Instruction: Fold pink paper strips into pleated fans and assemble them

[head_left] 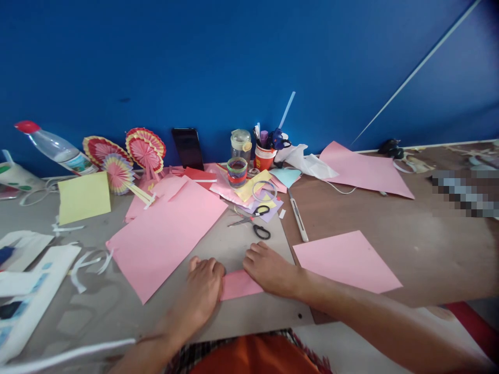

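A small pink paper strip point(240, 285) lies at the front of the table between my hands. My left hand point(206, 281) has its fingers curled over the left end of the strip. My right hand point(265, 266) is closed on the other end, knuckles up, pressing it near the tabletop. Parts of the strip are hidden under both hands. Beyond my right hand lie scissors point(262, 231) with black handles, blades spread. A large pink sheet point(167, 234) rests to the left, and a smaller pink sheet point(346, 259) lies under and past my right forearm.
A utility knife point(298, 218) lies right of the scissors. Along the blue wall stand paper fans point(145, 150), a phone point(187, 148), a jar point(240, 143) and a red cup point(265, 156) of tools. A tilted bottle point(58, 148) and a yellow sheet point(84, 197) are left.
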Demonstrator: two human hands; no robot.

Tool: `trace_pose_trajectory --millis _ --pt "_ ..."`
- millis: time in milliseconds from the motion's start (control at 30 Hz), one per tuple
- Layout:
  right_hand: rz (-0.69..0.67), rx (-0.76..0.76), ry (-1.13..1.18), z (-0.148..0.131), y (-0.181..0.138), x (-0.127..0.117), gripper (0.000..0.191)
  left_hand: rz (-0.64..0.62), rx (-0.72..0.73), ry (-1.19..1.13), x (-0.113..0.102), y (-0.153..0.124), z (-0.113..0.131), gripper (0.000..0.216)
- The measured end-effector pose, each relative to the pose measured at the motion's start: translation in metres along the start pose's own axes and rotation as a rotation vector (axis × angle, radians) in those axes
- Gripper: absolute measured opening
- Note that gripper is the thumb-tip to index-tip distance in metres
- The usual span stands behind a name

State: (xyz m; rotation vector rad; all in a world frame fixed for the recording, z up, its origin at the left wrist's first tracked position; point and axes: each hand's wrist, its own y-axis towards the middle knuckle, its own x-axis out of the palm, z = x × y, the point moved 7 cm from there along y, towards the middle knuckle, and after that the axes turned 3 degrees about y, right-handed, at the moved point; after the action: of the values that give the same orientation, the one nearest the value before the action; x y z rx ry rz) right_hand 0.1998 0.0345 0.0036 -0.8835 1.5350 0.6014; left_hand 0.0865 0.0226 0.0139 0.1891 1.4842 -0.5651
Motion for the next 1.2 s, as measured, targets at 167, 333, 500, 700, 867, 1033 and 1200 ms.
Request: trace_pose_trajectory --millis 167,333,500,700,867,1033,1200 --pt "-0.003 -0.043 -0.034 -0.004 -0.003 0.003 0.01 0.073 0.014 0.113 0.007 -0.005 0.005 0.021" --pt "-0.019 -0.037 -0.042 -0.002 -0.001 0.003 0.009 0.051 0.026 0.131 0.009 -0.003 0.002 0.023" --pt "-0.077 -0.028 0.023 0.003 0.001 0.003 0.008 -0.042 0.126 -0.049 0.005 -0.002 -0.002 0.024" --pt "-0.074 -0.034 0.021 0.001 0.003 0.004 0.01 -0.06 0.165 0.07 -0.005 0.0 0.003 0.031" --pt "-0.008 -0.047 -0.029 -0.005 -0.003 0.004 0.009 0.008 0.178 0.208 0.002 0.0 0.003 0.029" --pt "0.082 -0.107 -0.059 -0.012 -0.014 0.006 0.01 0.128 0.26 0.245 0.01 -0.011 0.004 0.021" --pt "0.082 -0.148 -0.061 -0.021 -0.024 0.01 0.013 0.194 0.32 0.263 0.015 -0.023 0.005 0.021"
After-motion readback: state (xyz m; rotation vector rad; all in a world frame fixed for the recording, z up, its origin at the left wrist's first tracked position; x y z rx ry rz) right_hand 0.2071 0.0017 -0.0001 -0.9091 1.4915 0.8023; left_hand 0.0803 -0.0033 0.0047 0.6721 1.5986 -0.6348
